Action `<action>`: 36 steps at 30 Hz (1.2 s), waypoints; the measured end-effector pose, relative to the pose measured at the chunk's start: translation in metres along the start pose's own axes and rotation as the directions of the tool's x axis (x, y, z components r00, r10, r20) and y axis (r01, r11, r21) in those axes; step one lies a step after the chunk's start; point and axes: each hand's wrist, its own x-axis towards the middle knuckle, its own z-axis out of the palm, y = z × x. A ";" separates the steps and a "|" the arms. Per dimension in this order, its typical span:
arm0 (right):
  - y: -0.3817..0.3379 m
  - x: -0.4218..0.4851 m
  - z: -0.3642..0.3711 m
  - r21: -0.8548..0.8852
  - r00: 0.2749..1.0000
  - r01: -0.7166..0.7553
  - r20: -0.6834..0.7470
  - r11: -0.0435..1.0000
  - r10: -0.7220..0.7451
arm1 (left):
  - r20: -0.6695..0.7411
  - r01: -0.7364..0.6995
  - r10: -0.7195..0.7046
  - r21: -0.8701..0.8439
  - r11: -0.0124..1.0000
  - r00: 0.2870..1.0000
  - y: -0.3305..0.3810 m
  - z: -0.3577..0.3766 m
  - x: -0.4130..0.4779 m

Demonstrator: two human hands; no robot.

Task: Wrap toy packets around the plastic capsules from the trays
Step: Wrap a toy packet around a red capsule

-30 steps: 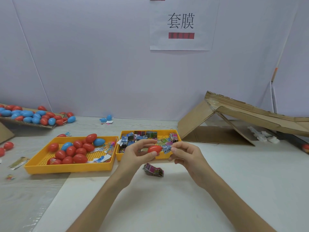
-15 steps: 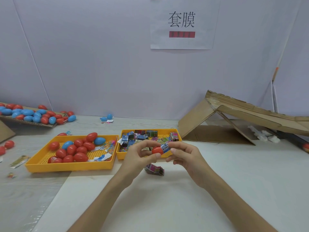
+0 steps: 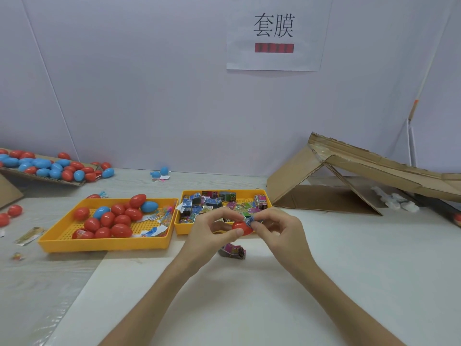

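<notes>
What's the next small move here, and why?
Probably the right hand should push the blue packet along the red capsule toward the left hand, which pinches the capsule's other end. The packet sits only at the capsule's right end; most of the red shell shows bare.

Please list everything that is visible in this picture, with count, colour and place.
capsule tray: one, yellow, left of centre, holds many red capsules, two blue
packet tray: one, yellow, beside it, holds multicoloured packets
held capsule: one, red, between the hands
held packet: one, blue-patterned, at that capsule's right end
packet stack: one, pink-dark, table below hands
cardboard ramp: one, brown, far left, bearing more capsules
folded cardboard: one, brown, right
paper sign: one, white, wall
left hand: one, holds the capsule
right hand: one, pinches the packet
</notes>
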 end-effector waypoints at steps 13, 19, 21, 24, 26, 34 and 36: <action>-0.006 0.001 -0.002 0.217 0.981 -0.189 0.090 0.958 0.173 | -0.080 0.010 -0.015 -0.068 0.998 0.997 -0.001 -0.003 0.001; -0.008 0.000 -0.001 0.184 0.975 -0.191 0.149 0.964 0.164 | -0.107 0.045 -0.059 -0.127 0.991 0.992 0.002 -0.003 0.001; -0.009 -0.001 -0.001 0.153 0.973 -0.179 0.173 0.972 0.152 | -0.117 0.056 -0.071 -0.134 0.989 0.991 0.002 -0.002 0.001; -0.010 -0.004 0.000 0.099 0.970 -0.132 0.217 0.986 0.108 | -0.145 0.074 -0.092 -0.120 0.990 0.985 0.002 -0.002 0.001; -0.010 -0.005 0.002 0.079 0.968 -0.110 0.235 0.991 0.088 | -0.142 0.090 -0.108 -0.130 0.987 0.984 0.001 -0.003 0.001; -0.008 -0.004 0.002 0.147 0.985 -0.118 0.141 0.982 0.097 | -0.130 0.148 -0.172 -0.172 0.974 0.977 0.001 -0.005 0.003; -0.009 -0.003 0.002 0.188 0.992 -0.106 0.094 0.976 0.090 | -0.121 0.151 -0.175 -0.182 0.972 0.977 0.001 -0.004 0.003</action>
